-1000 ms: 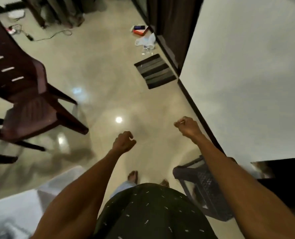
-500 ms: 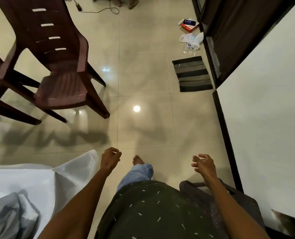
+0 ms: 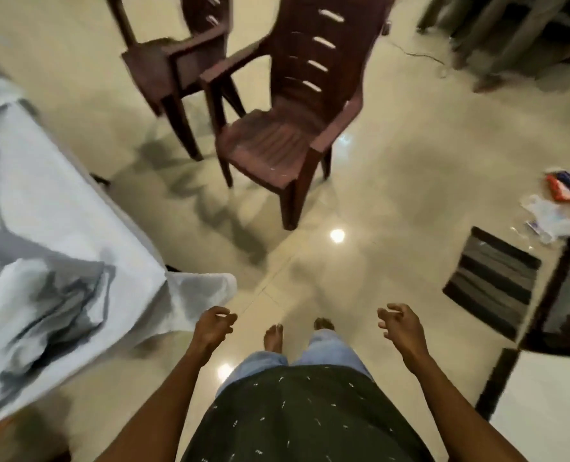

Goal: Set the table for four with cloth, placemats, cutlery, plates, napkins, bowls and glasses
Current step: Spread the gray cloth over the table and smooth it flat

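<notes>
view swung left, cloth (image 3: 60,208) nearer | left hand (image 3: 212,326), right hand (image 3: 402,330) loosely curled, empty | cloth blurred, maybe rumpled

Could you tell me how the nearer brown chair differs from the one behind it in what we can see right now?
The nearer chair shows whole: slatted back, ribbed seat, both armrests and legs on the floor. The farther chair is cut off at the frame's top edge, and the nearer one overlaps its right side. The nearer chair stands nearly straight ahead of the person, the farther one further left, closer to the cloth-covered table. Both are dark brown, apparently plastic armchairs, and both are empty.
</notes>
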